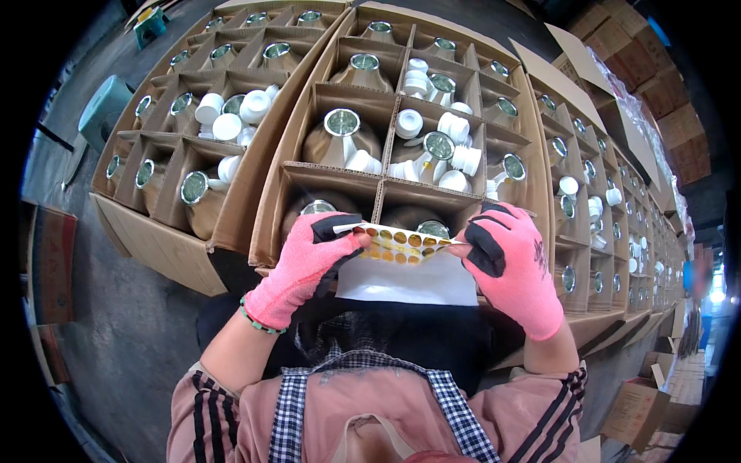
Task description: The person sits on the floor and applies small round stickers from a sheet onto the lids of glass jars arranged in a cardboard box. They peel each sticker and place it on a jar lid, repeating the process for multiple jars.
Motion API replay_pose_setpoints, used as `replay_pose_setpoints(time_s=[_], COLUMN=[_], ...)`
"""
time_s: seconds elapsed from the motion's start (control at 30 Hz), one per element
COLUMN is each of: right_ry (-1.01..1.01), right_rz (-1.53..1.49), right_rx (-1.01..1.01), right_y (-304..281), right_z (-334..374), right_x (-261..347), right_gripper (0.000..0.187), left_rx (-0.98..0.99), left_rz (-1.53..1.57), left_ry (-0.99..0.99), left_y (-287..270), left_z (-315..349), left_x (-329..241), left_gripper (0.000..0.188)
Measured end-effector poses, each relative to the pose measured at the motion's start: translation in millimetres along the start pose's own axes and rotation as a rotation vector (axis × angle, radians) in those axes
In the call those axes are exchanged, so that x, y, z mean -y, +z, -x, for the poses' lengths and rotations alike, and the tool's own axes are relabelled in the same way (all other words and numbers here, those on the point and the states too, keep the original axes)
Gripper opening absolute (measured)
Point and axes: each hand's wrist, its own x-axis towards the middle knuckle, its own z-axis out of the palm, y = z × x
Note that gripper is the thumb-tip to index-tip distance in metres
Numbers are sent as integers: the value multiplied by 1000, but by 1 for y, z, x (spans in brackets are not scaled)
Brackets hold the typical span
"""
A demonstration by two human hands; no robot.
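Note:
Both of my hands wear pink gloves with black finger parts. My left hand (320, 251) pinches one end of a sheet of round gold stickers (401, 241), thumb in front. The sheet's other end is gripped between the thumb and fingers of my right hand (505, 258). Below it hangs a blank white sheet (409, 282); whether the two are joined is unclear. Just beyond my hands stands a divided cardboard box (301, 131). Its compartments hold silvery flask liners (342, 127) with open round mouths. White plastic stoppers (463, 160) are heaped around some of the necks.
Similar boxes of liners stand to the left (147, 208) and in a long row on the right (594, 309). Open flaps rise between them. A teal stool (106, 108) is on the floor at far left. Stacked cartons (648, 77) line the back right.

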Motion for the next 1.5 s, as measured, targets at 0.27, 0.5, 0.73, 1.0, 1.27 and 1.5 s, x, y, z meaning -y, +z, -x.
replay_pose_setpoints(time_s=[0.27, 0.5, 0.73, 1.0, 1.27, 1.5], right_ry=[-202, -299, -231, -189, -227, -376], right_rz=[53, 97, -110, -118, 318, 559], right_rx=[-136, -142, -91, 4, 326, 266], right_y=[3, 3, -14, 40, 119, 136], right_z=[-1, -1, -6, -125, -167, -177], right_x=[0, -3, 0, -12, -19, -21], right_gripper=[23, 21, 20, 13, 12, 18], left_rx=[-8, 0, -6, 87, 131, 170], left_rz=[27, 19, 64, -78, -92, -112], left_ry=[10, 6, 11, 56, 13, 36], left_y=[-1, -3, -1, -1, 0, -2], left_z=[-2, -2, -3, -3, 0, -4], left_x=[3, 2, 4, 3, -7, 0], left_gripper=[21, 21, 22, 14, 14, 21])
